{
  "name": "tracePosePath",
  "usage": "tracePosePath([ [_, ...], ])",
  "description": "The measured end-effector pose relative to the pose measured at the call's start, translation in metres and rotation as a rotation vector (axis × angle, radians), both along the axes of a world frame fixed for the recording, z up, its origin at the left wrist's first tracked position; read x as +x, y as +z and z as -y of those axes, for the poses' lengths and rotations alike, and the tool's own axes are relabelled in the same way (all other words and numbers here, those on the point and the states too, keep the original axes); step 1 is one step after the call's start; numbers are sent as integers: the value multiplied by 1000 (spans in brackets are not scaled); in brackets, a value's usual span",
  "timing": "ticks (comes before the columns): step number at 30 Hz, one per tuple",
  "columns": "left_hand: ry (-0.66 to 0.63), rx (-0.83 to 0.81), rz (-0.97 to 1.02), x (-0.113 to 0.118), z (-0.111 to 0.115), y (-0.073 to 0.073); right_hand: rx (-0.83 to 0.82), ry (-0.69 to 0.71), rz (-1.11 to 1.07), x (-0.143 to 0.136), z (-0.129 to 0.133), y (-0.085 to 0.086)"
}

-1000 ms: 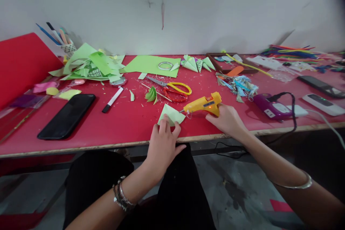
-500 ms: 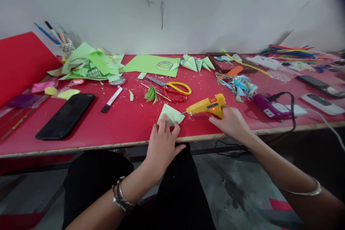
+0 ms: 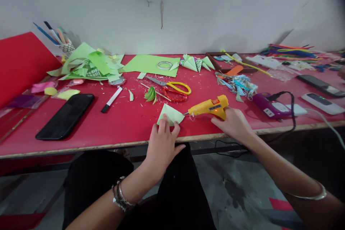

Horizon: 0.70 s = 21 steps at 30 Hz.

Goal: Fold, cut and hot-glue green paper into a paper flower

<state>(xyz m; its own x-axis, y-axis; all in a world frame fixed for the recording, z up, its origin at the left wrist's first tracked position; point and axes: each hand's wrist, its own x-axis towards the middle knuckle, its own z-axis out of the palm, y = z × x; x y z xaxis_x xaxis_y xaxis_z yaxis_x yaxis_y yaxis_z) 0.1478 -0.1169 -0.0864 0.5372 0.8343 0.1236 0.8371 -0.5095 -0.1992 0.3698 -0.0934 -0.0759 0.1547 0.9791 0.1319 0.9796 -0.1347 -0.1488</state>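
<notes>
A folded piece of light green paper [image 3: 172,112] lies near the front edge of the red table [image 3: 126,125]. My left hand [image 3: 163,142] rests on its lower part, fingers spread and pressing it down. In my right hand [image 3: 235,122] is a yellow hot glue gun [image 3: 208,107] with an orange light lit on its side. Its nozzle points left, at or very close to the paper's right corner. Just beyond the paper are a small green folded paper piece [image 3: 150,94] and scissors [image 3: 176,88] with yellow and red handles.
Green paper scraps [image 3: 90,64] are heaped at the back left. A black phone [image 3: 65,116] and a white marker [image 3: 111,100] lie left. Folded paper cones [image 3: 190,63] stand at the back; a purple power adapter [image 3: 271,107] with cables sits right.
The glue gun and my right hand have shifted slightly to the right, drawing the nozzle back a little. My left hand and the paper stay in place.
</notes>
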Motion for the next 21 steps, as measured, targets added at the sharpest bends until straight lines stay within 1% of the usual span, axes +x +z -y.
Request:
tracePosePath([
  [12, 18, -16, 19, 0, 1, 0, 15, 8, 33, 2, 4, -2],
  [21, 28, -21, -9, -1, 0, 8, 29, 2, -20, 6, 5, -2],
])
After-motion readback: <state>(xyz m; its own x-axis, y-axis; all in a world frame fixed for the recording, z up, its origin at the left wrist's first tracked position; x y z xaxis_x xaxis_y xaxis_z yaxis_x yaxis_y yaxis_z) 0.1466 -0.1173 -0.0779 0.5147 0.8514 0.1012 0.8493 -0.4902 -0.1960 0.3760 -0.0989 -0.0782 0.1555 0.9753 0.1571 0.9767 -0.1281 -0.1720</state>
